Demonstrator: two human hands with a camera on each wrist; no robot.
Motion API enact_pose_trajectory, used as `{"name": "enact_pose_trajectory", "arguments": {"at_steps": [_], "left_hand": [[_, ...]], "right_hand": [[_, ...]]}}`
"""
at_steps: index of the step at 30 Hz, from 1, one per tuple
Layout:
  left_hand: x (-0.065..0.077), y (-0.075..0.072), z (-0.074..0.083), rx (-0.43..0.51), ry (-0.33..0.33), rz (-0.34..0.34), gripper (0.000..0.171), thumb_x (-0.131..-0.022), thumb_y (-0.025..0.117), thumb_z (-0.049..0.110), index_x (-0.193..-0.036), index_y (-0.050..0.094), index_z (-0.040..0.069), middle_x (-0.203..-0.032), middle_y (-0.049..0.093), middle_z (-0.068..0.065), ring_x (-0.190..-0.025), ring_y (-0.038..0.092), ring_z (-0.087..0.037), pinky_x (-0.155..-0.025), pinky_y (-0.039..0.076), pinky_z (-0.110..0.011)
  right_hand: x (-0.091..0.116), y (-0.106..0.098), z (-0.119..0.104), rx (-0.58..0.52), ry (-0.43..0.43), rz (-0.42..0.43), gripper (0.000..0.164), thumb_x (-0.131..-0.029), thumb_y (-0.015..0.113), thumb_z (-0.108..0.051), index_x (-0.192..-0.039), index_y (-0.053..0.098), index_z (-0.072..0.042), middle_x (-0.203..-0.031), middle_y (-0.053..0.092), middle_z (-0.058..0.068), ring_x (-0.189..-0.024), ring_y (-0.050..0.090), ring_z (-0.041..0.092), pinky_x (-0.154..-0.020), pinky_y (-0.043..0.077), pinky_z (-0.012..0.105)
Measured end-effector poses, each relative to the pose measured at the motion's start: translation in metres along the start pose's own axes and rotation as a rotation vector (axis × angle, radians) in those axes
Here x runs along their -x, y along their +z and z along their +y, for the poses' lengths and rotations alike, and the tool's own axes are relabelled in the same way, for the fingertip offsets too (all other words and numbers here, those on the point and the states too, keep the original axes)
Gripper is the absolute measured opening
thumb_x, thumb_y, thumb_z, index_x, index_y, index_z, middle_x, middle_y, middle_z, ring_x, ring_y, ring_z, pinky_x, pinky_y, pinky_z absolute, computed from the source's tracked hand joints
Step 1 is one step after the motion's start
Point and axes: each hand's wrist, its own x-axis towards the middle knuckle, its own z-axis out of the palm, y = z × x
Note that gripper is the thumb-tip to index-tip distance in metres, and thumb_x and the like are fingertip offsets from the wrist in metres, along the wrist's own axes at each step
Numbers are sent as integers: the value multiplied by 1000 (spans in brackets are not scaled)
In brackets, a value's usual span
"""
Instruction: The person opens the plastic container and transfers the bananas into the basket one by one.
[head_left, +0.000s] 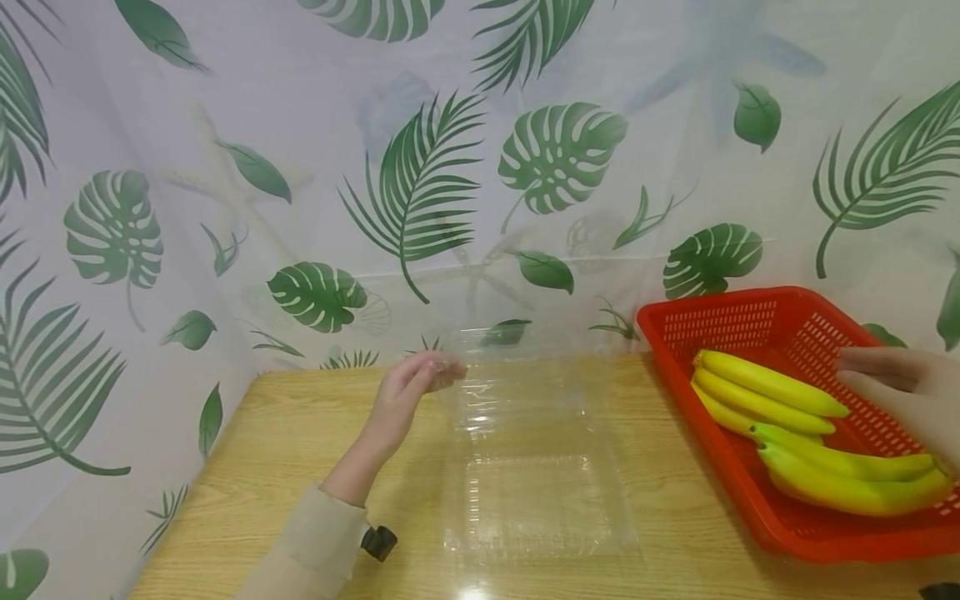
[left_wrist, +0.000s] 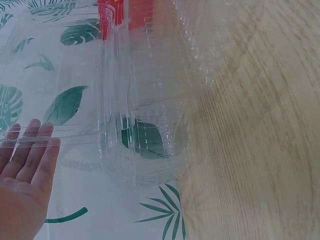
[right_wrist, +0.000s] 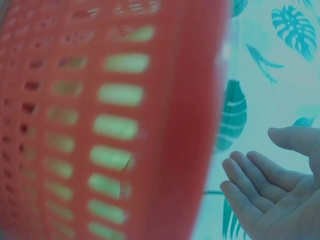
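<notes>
A clear plastic clamshell container (head_left: 540, 546) lies unfolded on the table, its lid raised at the back. My left hand (head_left: 405, 392) is at the left edge of that lid. In the left wrist view the left hand's fingers (left_wrist: 41, 162) are straight and touch the lid's rim. Over the right side of a red plastic basket (head_left: 712, 454) hovers my right hand (head_left: 911, 387), with nothing in its grasp. Its fingers (right_wrist: 250, 187) look loosely bent in the right wrist view. Two bunches of yellow bananas (head_left: 768, 400) lie inside the basket, the nearer one greenish.
The wooden table (head_left: 300, 433) meets a white leaf-patterned cloth (head_left: 315, 208) at its back and left. The basket's perforated wall stands right of the container. A small black piece (head_left: 379, 542) sits at the left sleeve's cuff.
</notes>
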Motion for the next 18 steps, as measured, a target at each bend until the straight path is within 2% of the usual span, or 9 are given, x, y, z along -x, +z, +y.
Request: {"name": "enact_pose_trajectory", "arguments": {"at_steps": [1,10,12,18], "left_hand": [[0,0,0,2,-1,-2,44,-114,38,20,-128,64,-13,-127,70,-34,-123,68,-50,-111,59,-42],[1,0,1,5,-3,-11,44,-114,39,20,-130,63,-13,-129,69,-35,-123,69,-46,-110,59,-33],[2,0,2,3,-4,-12,43,-114,39,19,-130,63,-13,-129,69,-35,-123,69,-48,-110,59,-34],[3,0,2,-2,-8,-14,43,-113,39,18,-130,62,-13,-130,69,-35,-123,67,-52,-113,57,-48]], "right_hand": [[1,0,-6,15,3,-16,67,-112,51,-35,-155,36,15,-149,45,45,-128,45,64,-105,42,81],[4,9,-42,55,-42,-33,66,-108,60,-39,-151,47,10,-149,50,41,-128,50,61,-102,48,76],[4,11,-48,55,-60,-36,64,-107,61,-37,-151,49,8,-148,52,40,-128,52,59,-103,49,72],[5,16,-66,41,-98,-97,61,-107,63,-34,-151,49,7,-146,56,38,-130,54,58,-104,51,73]]}}
